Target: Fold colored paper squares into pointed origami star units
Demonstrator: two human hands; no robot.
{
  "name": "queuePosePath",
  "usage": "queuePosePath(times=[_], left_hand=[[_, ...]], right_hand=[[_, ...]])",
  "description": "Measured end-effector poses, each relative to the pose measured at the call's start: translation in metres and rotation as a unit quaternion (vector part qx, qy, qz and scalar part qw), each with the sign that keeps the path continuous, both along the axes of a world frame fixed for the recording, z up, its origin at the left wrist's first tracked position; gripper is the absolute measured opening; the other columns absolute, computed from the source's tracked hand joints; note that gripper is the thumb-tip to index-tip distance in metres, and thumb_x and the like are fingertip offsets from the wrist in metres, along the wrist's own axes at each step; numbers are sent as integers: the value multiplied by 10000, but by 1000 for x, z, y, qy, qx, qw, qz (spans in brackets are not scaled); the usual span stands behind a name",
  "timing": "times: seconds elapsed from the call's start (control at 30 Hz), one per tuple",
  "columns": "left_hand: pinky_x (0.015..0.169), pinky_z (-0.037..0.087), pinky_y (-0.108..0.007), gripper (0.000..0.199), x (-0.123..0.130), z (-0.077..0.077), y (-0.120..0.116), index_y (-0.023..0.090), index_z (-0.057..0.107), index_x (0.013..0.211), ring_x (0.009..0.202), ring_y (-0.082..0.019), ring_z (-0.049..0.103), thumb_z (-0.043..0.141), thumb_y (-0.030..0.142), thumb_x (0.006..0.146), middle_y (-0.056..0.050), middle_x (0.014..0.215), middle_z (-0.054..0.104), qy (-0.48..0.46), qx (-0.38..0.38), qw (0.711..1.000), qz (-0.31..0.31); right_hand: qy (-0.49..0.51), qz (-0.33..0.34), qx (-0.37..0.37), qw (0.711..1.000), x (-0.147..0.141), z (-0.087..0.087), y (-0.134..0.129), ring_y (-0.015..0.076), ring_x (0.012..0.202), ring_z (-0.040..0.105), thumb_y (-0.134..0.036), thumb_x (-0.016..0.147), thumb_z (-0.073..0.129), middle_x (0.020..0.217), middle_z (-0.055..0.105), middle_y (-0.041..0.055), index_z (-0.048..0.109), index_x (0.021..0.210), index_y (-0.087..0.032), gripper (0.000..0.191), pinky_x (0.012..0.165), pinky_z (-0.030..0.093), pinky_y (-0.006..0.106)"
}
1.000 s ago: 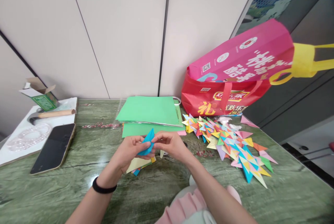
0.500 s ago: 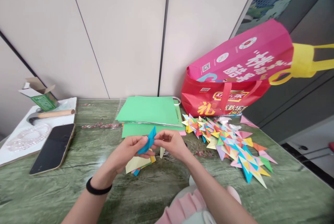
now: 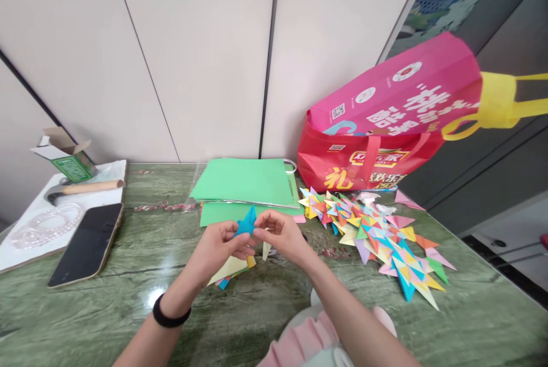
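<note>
A small folded piece of blue paper (image 3: 247,224) with a pointed tip is held up between both hands. My left hand (image 3: 225,242) is closed on its left side, thumb and fingers pinching it. On the right edge, my right hand (image 3: 280,234) pinches the same piece with its fingertips. Below the hands lies a small stack of coloured paper slips (image 3: 231,269), cream on top, partly covered by my left hand. Just behind the hands are green paper sheets (image 3: 244,180), some in a clear sleeve.
Folded paper triangles (image 3: 377,233) form a colourful pile on the right. Behind it stands a red gift bag (image 3: 334,156) with a pink bag (image 3: 398,87) in it. On the left are a phone (image 3: 88,246), a hammer-like tool (image 3: 85,187) and a green box (image 3: 71,166).
The blue paper has turned, its broader folded face now showing between my fingers. My left hand and wrist have shifted slightly right; my right hand has barely moved.
</note>
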State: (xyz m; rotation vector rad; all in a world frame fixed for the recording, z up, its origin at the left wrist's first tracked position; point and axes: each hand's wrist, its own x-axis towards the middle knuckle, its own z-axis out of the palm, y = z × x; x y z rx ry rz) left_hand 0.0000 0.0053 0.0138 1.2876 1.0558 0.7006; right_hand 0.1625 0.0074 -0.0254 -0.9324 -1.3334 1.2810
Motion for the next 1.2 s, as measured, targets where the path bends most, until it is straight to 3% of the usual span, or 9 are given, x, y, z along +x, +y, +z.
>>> queuePosePath(times=[0.3, 0.4, 0.53, 0.73, 1.0, 1.2], left_hand=[[619, 551, -328, 304, 4, -2, -4, 130, 594, 725, 618, -201, 678, 713, 388, 618, -68, 710, 707, -49, -41, 998, -3], [660, 553, -345, 337, 0, -2, -2, 120, 626, 764, 672, -215, 685, 654, 444, 678, -88, 784, 711, -58, -54, 997, -21], [710, 546, -359, 413, -5, 0, 0, 97, 660, 813, 740, -237, 684, 600, 493, 716, -119, 839, 713, -60, -64, 995, -38], [700, 547, -332, 368, -3, 3, 0, 113, 640, 840, 814, -255, 676, 780, 305, 558, -102, 853, 718, -48, -64, 996, -37], [694, 551, -363, 358, 0, -1, -4, 119, 627, 825, 741, -251, 689, 711, 412, 635, -98, 796, 721, -66, -66, 995, -22], [719, 544, -374, 409, -1, -2, -3, 74, 645, 784, 749, -263, 687, 656, 469, 680, -155, 807, 723, -91, -104, 990, -35]], right_hand=[[-16, -7, 67, 998, 0, 1, -1, 138, 680, 552, -267, 673, 683, 718, 616, 4, 677, 746, -201, 98, 629, 451, 263], [-24, -7, 79, 997, 1, -1, 0, 145, 700, 553, -272, 703, 651, 737, 620, 14, 706, 770, -217, 103, 633, 449, 267], [-16, -22, 62, 998, 1, -1, 1, 151, 710, 567, -284, 698, 656, 765, 635, 20, 713, 789, -223, 123, 642, 457, 273], [2, -22, 35, 999, 1, 1, 0, 133, 665, 576, -268, 681, 672, 771, 656, 14, 709, 784, -214, 122, 630, 460, 263], [38, -23, 0, 999, 1, -3, 1, 133, 604, 607, -304, 675, 685, 724, 662, 6, 698, 784, -212, 144, 611, 495, 273], [35, -35, 11, 999, -1, 0, 0, 138, 635, 610, -298, 648, 706, 761, 676, 22, 700, 781, -194, 169, 622, 498, 272]])
